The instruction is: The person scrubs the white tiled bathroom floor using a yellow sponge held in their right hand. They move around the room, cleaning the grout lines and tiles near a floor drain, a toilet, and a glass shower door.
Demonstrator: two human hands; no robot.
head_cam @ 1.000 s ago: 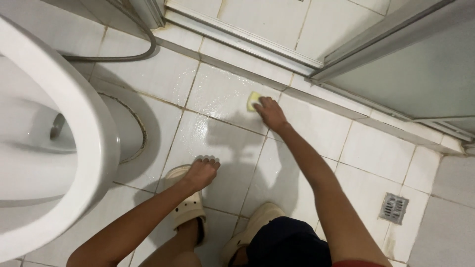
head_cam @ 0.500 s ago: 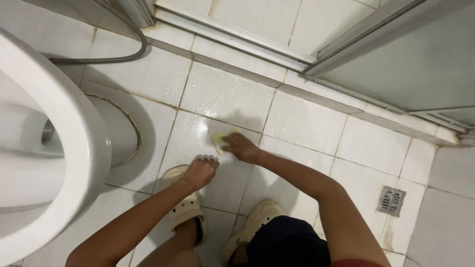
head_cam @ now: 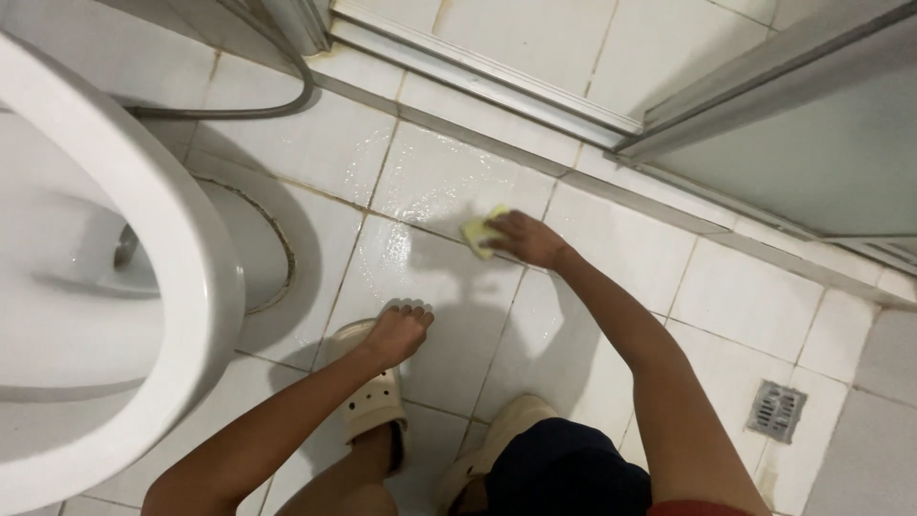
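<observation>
My right hand (head_cam: 523, 239) presses a yellow sponge (head_cam: 480, 230) flat against the wet white floor tiles (head_cam: 439, 182), a little short of the shower door track. My left hand (head_cam: 399, 330) rests on the floor with fingers curled, just above my left foot, and holds nothing. I am crouched; both feet wear cream clogs (head_cam: 368, 397) near the bottom centre.
A white toilet bowl (head_cam: 124, 287) fills the left side, with a grey hose (head_cam: 239, 110) curving behind it. A metal shower door track (head_cam: 497, 81) and a frosted door (head_cam: 812, 143) run along the top right. A square floor drain (head_cam: 776, 411) sits at the lower right.
My right hand with the sponge pulled back toward me from the track, then pushed out again toward the upper right. My left hand stayed planted on the floor.
</observation>
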